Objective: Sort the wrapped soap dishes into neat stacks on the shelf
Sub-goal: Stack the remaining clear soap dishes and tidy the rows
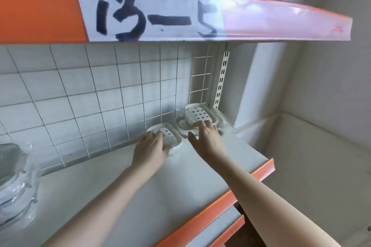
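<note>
Two hands at work on the shelf, both near the wire grid at its back.

Left hand: fingers curled over the near end of a wrapped soap dish, thumb side hidden, so the grip reads as a hold from above. This dish lies flat just in front of the wire grid's foot.

Right hand: fingers straight and slightly spread, tips resting on the near rim of the upper soap dish, thumb held apart to the left. That dish sits tilted on top of at least one more wrapped dish, in the corner where the wire grid meets the slotted upright.

Material: white hard plastic, oval tray with a perforated drain insert, each in clear crinkled film.

Handling, as judged: light and stiff, unlikely to break; the film looks slippery, so dishes may slide off one another when stacked. Best taken by the long rims, thumb opposite fingers, rather than by loose wrap.

Also present: further film-wrapped goods piled far left of the wire grid; a handwritten label "13-5" on the orange shelf edge above it.
</note>
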